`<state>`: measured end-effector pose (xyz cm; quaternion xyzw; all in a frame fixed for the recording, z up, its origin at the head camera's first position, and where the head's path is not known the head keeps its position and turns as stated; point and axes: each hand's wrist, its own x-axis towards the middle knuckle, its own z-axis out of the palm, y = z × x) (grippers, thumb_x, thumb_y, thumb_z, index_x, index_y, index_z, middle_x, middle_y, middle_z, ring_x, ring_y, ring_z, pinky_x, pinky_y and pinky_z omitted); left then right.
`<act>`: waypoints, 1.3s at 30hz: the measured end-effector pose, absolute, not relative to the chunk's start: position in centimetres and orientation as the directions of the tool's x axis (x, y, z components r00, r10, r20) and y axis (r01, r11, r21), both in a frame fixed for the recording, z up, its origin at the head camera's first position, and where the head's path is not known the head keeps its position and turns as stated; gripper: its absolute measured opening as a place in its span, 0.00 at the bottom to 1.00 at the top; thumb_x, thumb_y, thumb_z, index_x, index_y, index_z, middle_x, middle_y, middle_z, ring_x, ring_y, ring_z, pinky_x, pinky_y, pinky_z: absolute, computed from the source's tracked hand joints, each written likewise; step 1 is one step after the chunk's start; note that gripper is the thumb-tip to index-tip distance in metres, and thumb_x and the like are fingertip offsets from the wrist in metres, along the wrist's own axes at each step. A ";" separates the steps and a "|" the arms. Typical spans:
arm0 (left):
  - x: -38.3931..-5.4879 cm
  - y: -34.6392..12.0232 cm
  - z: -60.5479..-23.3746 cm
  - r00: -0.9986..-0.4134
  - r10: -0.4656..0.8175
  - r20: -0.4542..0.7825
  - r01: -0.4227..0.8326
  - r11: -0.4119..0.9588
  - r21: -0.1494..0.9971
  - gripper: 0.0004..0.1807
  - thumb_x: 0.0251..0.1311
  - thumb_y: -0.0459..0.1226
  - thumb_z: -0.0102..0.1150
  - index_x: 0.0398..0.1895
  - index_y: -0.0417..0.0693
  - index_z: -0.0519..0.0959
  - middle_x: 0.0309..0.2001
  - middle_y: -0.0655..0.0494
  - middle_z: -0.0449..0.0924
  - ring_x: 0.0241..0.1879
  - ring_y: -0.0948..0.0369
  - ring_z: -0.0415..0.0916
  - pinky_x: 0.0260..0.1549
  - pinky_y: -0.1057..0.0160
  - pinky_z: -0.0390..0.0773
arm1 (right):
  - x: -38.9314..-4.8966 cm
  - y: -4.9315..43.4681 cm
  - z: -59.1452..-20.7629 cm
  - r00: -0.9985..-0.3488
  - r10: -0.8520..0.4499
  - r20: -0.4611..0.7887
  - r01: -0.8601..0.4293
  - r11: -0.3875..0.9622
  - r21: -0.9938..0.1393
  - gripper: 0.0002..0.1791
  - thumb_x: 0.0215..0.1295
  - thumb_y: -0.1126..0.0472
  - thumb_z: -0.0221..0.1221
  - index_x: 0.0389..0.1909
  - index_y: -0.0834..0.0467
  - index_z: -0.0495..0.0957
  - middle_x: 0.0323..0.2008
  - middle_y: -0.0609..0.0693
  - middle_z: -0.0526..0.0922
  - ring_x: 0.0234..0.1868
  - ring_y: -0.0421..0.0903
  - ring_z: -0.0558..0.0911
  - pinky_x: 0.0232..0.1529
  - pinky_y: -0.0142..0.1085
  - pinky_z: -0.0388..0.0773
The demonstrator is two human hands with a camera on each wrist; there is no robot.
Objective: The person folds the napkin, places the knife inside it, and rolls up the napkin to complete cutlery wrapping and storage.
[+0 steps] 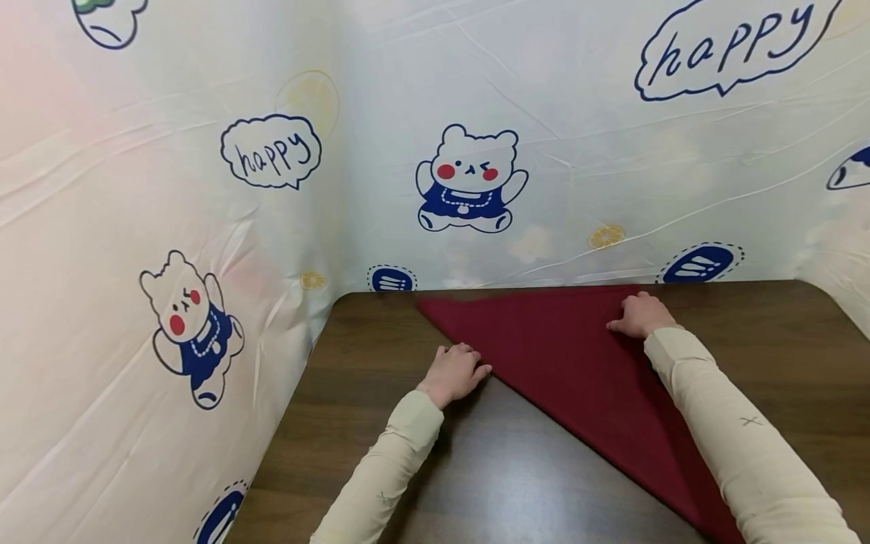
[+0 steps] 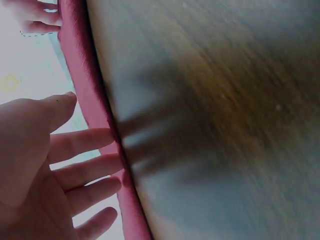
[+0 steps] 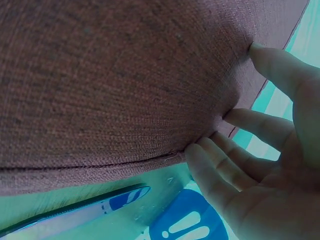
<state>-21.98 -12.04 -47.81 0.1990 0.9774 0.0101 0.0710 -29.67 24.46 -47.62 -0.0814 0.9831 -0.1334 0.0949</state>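
A dark red cloth (image 1: 553, 355), folded into a large triangle, lies on the wooden table, its long folded edge slanting from far left to near right. At that edge rests my left hand (image 1: 454, 373), its fingers fairly straight and touching the fold; the left wrist view shows the fingertips along the cloth (image 2: 85, 65) with the thumb held apart. Near the cloth's far right corner, the fingertips of my right hand (image 1: 642, 314) press on the fabric. Small puckers gather around them in the right wrist view, where the thumb is spread from the fingers.
The brown table (image 1: 353, 423) ends at a patterned curtain (image 1: 381, 151) behind and at the left. Cartoon bears and "happy" bubbles are printed on it. My right sleeve (image 1: 741, 431) crosses over the cloth's right side.
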 end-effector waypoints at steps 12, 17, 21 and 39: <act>-22.0 -13.3 -46.7 -0.893 0.430 -0.135 0.407 0.898 0.167 0.16 0.69 0.47 0.50 0.33 0.50 0.85 0.33 0.55 0.85 0.38 0.56 0.81 0.46 0.51 0.76 | -29.8 23.6 -48.0 -0.948 -0.282 -0.149 -0.240 0.938 -0.249 0.33 0.59 0.50 0.64 0.53 0.75 0.74 0.50 0.73 0.73 0.52 0.68 0.74 0.53 0.57 0.72; -22.2 -13.7 -46.2 -0.887 0.428 -0.175 0.381 0.890 0.250 0.15 0.69 0.46 0.52 0.33 0.49 0.85 0.26 0.57 0.82 0.29 0.61 0.76 0.36 0.61 0.75 | -29.8 23.3 -47.9 -0.941 -0.305 -0.143 -0.266 0.933 -0.241 0.33 0.58 0.51 0.65 0.54 0.74 0.74 0.52 0.73 0.72 0.53 0.68 0.74 0.55 0.57 0.71; -22.3 -14.1 -46.3 -0.883 0.436 -0.175 0.384 0.884 0.267 0.14 0.68 0.46 0.52 0.39 0.50 0.85 0.30 0.57 0.84 0.30 0.62 0.76 0.37 0.62 0.76 | -29.6 23.0 -47.5 -0.928 -0.342 -0.146 -0.301 0.922 -0.241 0.33 0.58 0.51 0.65 0.54 0.74 0.74 0.52 0.72 0.73 0.54 0.67 0.74 0.55 0.56 0.71; -23.4 -19.2 -49.9 -0.998 0.048 0.049 0.058 0.974 0.218 0.19 0.66 0.39 0.53 0.57 0.43 0.76 0.57 0.41 0.72 0.57 0.45 0.70 0.54 0.39 0.62 | -29.5 23.0 -47.4 -0.911 -0.375 -0.172 -0.313 0.900 -0.303 0.32 0.58 0.54 0.65 0.56 0.73 0.73 0.56 0.75 0.68 0.59 0.71 0.69 0.59 0.59 0.68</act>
